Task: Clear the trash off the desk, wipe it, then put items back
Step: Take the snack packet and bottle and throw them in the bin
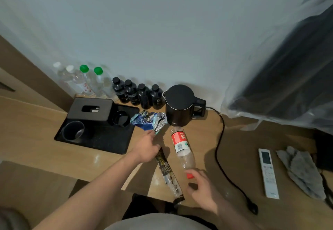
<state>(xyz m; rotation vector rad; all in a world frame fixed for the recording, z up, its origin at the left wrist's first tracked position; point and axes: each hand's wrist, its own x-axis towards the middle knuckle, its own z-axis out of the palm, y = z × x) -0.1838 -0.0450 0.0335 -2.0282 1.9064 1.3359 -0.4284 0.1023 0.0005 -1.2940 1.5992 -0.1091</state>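
Observation:
On the wooden desk (239, 159), my left hand (146, 148) is closed on the lower corner of a crumpled blue foil snack bag (149, 120) and on the top end of a long dark chopstick wrapper (170, 177). A near-empty plastic bottle (182, 148) with a red label lies on its side to the right. My right hand (201, 192) has its fingers at the bottle's red cap (189, 175), touching its near end. Whether the fingers have closed on it is unclear.
A black tray (108, 139) at left holds a tissue box (90, 109) and cups. Clear bottles (84, 81) and black bottles (137, 92) line the wall. A black kettle (180, 105) with its cord (220, 139) stands behind. A white remote (268, 173) and grey cloth (302, 173) lie right.

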